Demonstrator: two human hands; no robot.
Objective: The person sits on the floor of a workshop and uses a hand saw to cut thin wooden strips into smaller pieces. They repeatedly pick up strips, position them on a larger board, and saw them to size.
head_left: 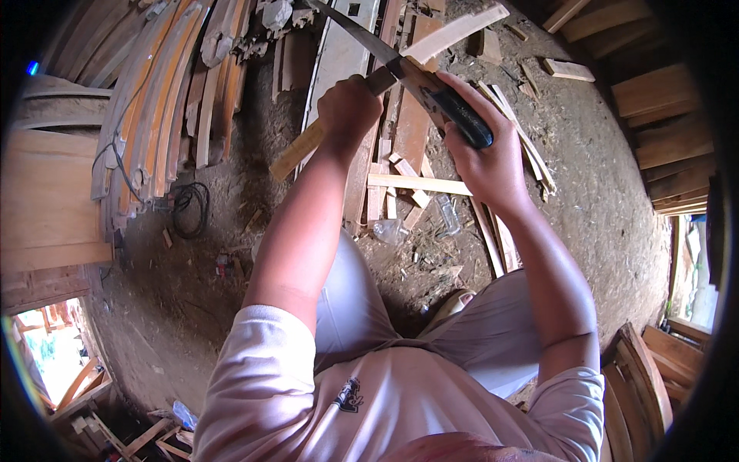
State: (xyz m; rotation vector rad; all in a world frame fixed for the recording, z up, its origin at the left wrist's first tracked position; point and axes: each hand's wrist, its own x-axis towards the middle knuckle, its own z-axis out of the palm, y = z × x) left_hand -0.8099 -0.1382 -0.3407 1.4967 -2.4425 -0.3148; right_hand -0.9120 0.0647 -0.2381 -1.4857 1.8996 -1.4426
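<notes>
Plainly, right hand [496,154] wraps black handle [463,119]; left hand [350,112] encloses wooden strip [299,149].
Likely light, stiff; hold clear of blade [362,35] beyond right grip.

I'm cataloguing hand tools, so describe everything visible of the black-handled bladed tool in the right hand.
Its rounded black handle is gripped in the right hand. The long, grey, metallic-looking blade narrows toward the picture's upper left, slanting across a wooden strip in the left hand; whether they touch is unclear.
</notes>
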